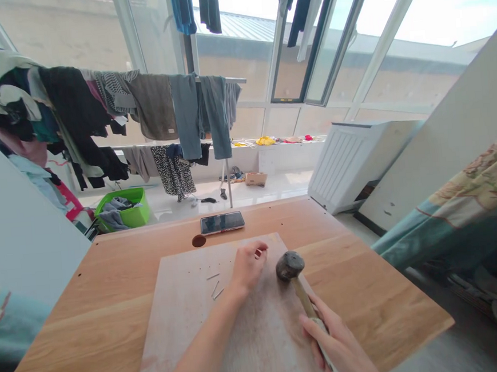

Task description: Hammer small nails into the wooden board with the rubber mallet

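1. Looking down along our two bare forearms, we find the left hand point(248, 266) resting on a pale wooden board point(178, 329), its wrist low and its fingers curled inward with the tips drawn together. We cannot tell whether anything small sits inside them.
2. Our right hand point(336, 339) is closed firmly around the wooden handle point(304, 299) of a hammer point(292, 268), gripping low on the handle, with the forearm running out of view at the bottom edge.
3. The hammer's dark head point(290, 266) points up and away from us, just beside the left hand's fingers, above the board's right edge. The handle slants down toward the right hand.
4. A few thin nails point(214, 286) lie flat on the board, just left of the left hand, among tiny scattered specks.
5. The board sits on a light wood counter point(72, 349). Beyond it lie a smartphone point(222, 223) and a round dark hole point(199, 241) in the counter.
6. Past the counter, clothes hang on a drying rack point(223, 80) before large windows. A green basket point(123, 210) holding grey clothing sits on the floor to the left, and a cardboard box point(256, 178) sits further back.
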{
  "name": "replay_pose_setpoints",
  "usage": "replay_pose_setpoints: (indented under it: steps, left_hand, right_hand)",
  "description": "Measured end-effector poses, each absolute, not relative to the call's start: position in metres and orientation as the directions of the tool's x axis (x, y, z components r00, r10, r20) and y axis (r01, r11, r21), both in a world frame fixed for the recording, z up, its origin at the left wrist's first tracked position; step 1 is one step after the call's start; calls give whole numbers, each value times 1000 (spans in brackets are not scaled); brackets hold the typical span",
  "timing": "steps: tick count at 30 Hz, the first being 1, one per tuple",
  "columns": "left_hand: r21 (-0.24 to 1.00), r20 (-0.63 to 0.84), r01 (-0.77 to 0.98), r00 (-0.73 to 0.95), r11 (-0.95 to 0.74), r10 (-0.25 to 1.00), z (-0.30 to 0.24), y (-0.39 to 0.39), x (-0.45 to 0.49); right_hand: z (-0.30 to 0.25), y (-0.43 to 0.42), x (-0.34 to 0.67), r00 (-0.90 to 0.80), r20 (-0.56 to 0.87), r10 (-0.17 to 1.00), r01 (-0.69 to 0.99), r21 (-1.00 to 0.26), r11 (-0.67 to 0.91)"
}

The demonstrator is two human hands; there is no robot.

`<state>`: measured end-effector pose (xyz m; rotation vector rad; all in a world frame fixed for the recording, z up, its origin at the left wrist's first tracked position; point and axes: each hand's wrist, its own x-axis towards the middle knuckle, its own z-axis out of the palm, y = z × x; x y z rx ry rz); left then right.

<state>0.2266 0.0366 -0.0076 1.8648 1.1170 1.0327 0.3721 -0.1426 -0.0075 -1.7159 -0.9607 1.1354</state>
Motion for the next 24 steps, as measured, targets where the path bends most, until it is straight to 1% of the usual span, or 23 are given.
replay_pose_setpoints:
  steps: [2,5,7,12,18,24]
  left_hand:
    - [865,266,344,304,-366,915,-8,37,226]
    - [858,271,352,308,-374,912,-9,37,226]
    - [854,277,354,313,-382,909,-9,37,226]
    - [848,272,364,324,-385,906,-10,36,225]
    - [860,237,364,336,-358,911,-5,35,225]
    - [868,209,378,311,-322,927,-4,34,225]
  right_hand:
    - [0,-140,373,278,-344,897,90,-920,-381]
    - [9,-135,375,217,-386,897,81,-908,-410]
    - [12,-132,376,198,-366,909,95,-916,-389]
    - [16,-116,373,255,-311,916,50,-941,-334]
    - [30,-80,367,207,-271,940,-1,-961,-277]
    - [29,-66,358,290,-216,932,-91,-976,-197]
